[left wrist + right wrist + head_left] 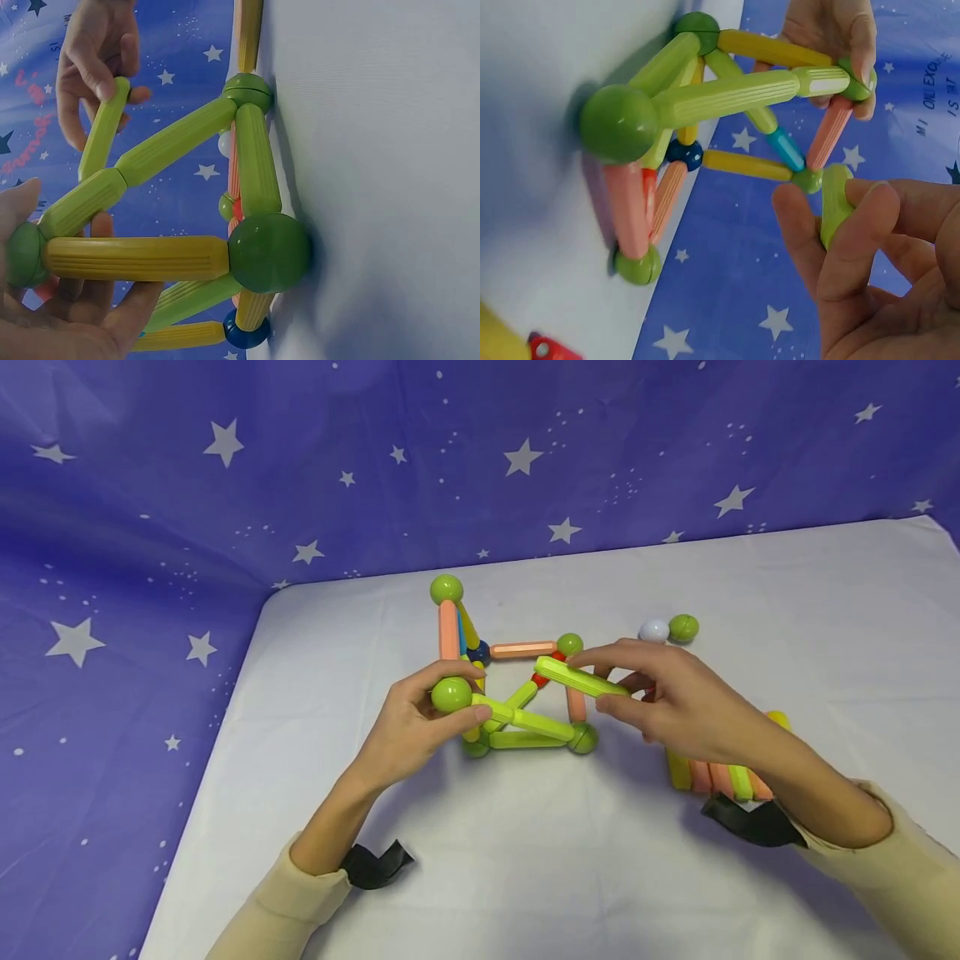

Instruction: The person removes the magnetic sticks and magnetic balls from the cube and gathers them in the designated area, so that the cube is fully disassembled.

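A toy frame of coloured magnetic sticks and balls stands on the white table. My left hand (408, 718) grips it at an upper corner, fingers and thumb about a green ball (452, 695) and the sticks joined there. From that ball a line of two light green sticks (540, 724) slopes down to a lower green ball (582, 738). Above the frame's right side, my right hand (667, 693) pinches a loose light green magnetic stick (835, 202) between fingers and thumb. In the left wrist view, that stick's lower end overlaps the sloping sticks; whether they touch I cannot tell.
A white ball (654, 631) and a green ball (683, 627) lie behind my right hand. Several loose sticks (701, 775) are lined up partly under my right forearm. A blue starry cloth (480, 460) hangs behind the table (525, 877).
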`<state>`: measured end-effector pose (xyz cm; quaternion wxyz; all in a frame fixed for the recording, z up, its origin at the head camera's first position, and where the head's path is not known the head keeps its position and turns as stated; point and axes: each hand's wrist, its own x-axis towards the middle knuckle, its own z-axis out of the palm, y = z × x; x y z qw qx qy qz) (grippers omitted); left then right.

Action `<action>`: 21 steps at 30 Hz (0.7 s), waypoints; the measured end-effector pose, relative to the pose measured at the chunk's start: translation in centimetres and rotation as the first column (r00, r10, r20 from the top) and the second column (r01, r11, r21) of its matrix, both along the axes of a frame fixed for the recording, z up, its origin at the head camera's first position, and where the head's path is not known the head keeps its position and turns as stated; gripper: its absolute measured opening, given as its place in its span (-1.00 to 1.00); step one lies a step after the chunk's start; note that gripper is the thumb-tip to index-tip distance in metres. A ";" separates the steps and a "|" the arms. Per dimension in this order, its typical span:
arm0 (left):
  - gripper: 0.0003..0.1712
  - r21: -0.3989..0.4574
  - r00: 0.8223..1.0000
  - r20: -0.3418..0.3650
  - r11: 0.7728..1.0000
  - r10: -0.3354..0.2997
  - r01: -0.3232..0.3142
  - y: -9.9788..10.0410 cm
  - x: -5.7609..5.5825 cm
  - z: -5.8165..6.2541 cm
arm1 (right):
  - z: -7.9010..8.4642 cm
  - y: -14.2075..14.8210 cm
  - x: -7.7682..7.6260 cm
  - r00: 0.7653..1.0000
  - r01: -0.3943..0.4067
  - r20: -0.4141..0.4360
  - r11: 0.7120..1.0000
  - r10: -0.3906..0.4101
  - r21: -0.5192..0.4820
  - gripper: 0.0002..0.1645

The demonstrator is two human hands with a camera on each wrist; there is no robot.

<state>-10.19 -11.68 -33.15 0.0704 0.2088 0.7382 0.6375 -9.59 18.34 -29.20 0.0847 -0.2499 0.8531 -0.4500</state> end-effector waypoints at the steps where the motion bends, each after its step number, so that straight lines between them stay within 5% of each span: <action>1: -0.61 -0.004 1.000 0.002 1.000 0.001 -0.001 0.0 0.0 0.0 | 0.0 0.3 0.1 1.000 0.011 0.000 1.000 -0.011 0.009 -0.46; 15: -0.57 -0.054 0.998 -0.041 0.997 -0.057 0.055 -0.1 0.0 0.2 | -2.0 7.3 2.2 0.994 0.074 0.076 0.995 -0.079 0.073 -0.17; 21: -0.38 -0.032 0.997 -0.036 0.997 -0.066 0.065 0.0 0.0 0.4 | -3.4 10.3 3.2 0.966 0.204 0.141 0.973 -0.218 0.103 -0.16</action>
